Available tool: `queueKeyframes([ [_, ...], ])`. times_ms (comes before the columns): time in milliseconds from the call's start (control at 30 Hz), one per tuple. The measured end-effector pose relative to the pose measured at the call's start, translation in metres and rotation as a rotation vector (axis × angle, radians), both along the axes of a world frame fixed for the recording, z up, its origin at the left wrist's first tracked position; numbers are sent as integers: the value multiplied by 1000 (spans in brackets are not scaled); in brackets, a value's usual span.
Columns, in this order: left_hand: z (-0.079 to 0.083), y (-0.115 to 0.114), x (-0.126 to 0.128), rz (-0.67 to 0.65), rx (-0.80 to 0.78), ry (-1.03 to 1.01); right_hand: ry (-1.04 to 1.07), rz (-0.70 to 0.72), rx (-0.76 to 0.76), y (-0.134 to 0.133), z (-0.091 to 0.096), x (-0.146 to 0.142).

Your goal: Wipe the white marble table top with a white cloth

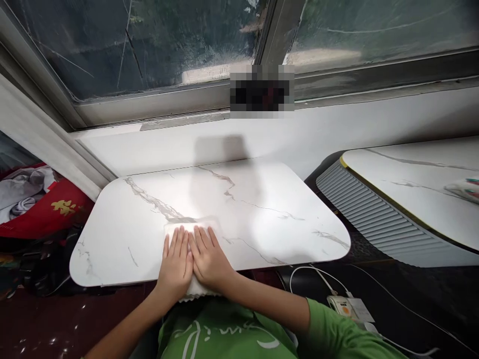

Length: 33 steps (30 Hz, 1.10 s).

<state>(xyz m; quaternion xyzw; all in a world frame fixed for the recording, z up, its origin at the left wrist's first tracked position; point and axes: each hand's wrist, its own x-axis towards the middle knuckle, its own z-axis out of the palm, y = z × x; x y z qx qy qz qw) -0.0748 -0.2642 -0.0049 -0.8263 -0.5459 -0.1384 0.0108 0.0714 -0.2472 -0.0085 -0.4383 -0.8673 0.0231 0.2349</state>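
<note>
A white cloth point(198, 225) lies on the near edge of a white marble-patterned tabletop point(262, 209), with part of it hanging over the edge. My left hand point(175, 262) and my right hand point(209, 258) press flat on the cloth side by side, fingers stretched out and touching each other. Both hands cover most of the cloth. My green sleeve point(337, 329) shows at the bottom.
A window point(149, 45) and its white sill run behind the table. A second marble-topped unit with ribbed sides point(377, 219) stands at the right. A white cable and power strip point(346, 305) lie on the dark floor. Red fabric point(48, 209) is piled at the left.
</note>
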Motion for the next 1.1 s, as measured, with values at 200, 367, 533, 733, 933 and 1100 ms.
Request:
queueKeyframes([
  [200, 13, 29, -14, -1, -77, 2, 32, 86, -121, 34, 18, 3],
  [367, 12, 120, -29, 79, -98, 42, -31, -18, -99, 119, 7, -24],
  [533, 13, 210, -25, 156, -60, 29, 3, -48, -131, 210, 1, -35],
  [733, 8, 257, 8, 212, 9, 45, 56, -82, -111, 262, -2, -11],
  [933, 4, 240, 33, 265, 11, 20, 45, -72, -133, 251, -2, 11],
  [1100, 1, 191, 62, 161, -52, 20, 19, -62, -125, 193, -9, 51],
])
